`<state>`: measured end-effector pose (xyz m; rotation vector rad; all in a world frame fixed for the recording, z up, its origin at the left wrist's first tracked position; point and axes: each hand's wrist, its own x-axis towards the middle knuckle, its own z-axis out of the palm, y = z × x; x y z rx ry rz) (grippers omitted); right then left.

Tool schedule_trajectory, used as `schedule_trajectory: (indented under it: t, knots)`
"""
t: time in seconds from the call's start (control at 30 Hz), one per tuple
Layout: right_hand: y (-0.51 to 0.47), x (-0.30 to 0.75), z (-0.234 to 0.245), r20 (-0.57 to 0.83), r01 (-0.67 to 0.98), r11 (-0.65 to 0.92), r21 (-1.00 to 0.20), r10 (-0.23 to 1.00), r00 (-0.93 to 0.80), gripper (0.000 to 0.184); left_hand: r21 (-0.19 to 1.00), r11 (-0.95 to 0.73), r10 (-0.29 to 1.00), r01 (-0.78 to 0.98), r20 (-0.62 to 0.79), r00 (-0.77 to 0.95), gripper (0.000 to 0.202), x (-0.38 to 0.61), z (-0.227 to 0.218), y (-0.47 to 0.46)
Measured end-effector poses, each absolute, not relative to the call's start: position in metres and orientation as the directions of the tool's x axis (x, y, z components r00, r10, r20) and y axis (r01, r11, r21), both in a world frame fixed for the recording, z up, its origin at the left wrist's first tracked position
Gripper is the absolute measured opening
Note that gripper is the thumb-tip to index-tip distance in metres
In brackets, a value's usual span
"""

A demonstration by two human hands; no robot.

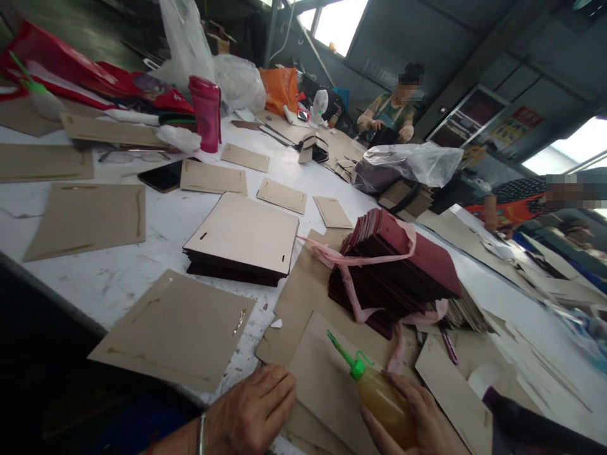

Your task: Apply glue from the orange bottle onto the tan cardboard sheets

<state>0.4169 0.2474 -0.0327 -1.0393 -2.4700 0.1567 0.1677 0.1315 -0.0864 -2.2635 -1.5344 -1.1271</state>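
Your right hand [417,414], at five o'clock, was clamped around a soft, translucent squeeze bottle with a green nozzle [386,404]. Amber liquid showed through its wall, and the tilted nozzle pointed towards eleven. Your left hand [258,404], between six and seven, had its fingers together and curled beside a flat tan board [327,373]; you could not tell whether they pinched anything.

At ten, a white bottle with a green tip [45,101] lay on its side. Between ten and eleven stood a pink cylindrical tumbler [205,117], its contents hidden. Near twelve sat an orange bag [279,88], and at two a clear plastic bag [417,158] covered part of a dark bundle.

Your table edge [90,319] ran from nine down to seven. The square tan cardboard piece with glossy streaks [180,328], at eight, overhung it at one corner. Beyond that piece you had bare white tabletop [161,253], reaching the stack of dark-edged panels with a beige top [246,230] at nine. A narrow bare strip also ran along its right side. Towards four, the maroon bundle tied with pink ribbon [403,259] blocked your right hand's far side.
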Motion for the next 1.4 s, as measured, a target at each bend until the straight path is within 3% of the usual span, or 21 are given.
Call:
schedule_trajectory:
  t: [0.07, 0.37, 0.57, 0.77, 1.03, 1.27, 1.4]
  knots:
    - [0.257, 0.417, -0.030, 0.360, 0.628, 0.753, -0.195, 0.651, -0.668, 0.044, 0.270, -0.440, 0.720, 0.856, 0.676, 0.157, 0.029, 0.168, -0.087, 0.131]
    - [0.271, 0.395, -0.034, 0.337, 0.661, 0.749, -0.031, 0.631, -0.699, 0.039, 0.296, -0.449, 0.708, 0.843, 0.694, 0.133, 0.029, 0.170, -0.093, 0.133]
    - [0.279, 0.397, -0.033, 0.337, 0.596, 0.801, 0.055, 0.547, -0.766, 0.040, 0.308, -0.432, 0.720, 0.848, 0.684, 0.119, 0.031, 0.171, -0.094, 0.132]
    - [0.278, 0.397, -0.025, 0.289, 0.550, 0.833, 0.055, 0.514, -0.807, 0.036, 0.304, -0.431, 0.719, 0.850, 0.684, 0.120, 0.031, 0.169, -0.088, 0.132]
    - [0.276, 0.384, -0.027, 0.335, 0.619, 0.785, 0.010, 0.581, -0.742, 0.032, 0.323, -0.434, 0.722, 0.841, 0.683, 0.110, 0.029, 0.170, -0.090, 0.133]
    - [0.271, 0.398, -0.012, 0.208, 0.454, 0.882, 0.123, 0.425, -0.881, 0.037, 0.311, -0.435, 0.719, 0.845, 0.685, 0.118, 0.031, 0.169, -0.088, 0.132]
    - [0.268, 0.398, -0.014, 0.266, 0.497, 0.857, 0.136, 0.452, -0.851, 0.034, 0.302, -0.431, 0.714, 0.850, 0.690, 0.117, 0.031, 0.168, -0.086, 0.132]
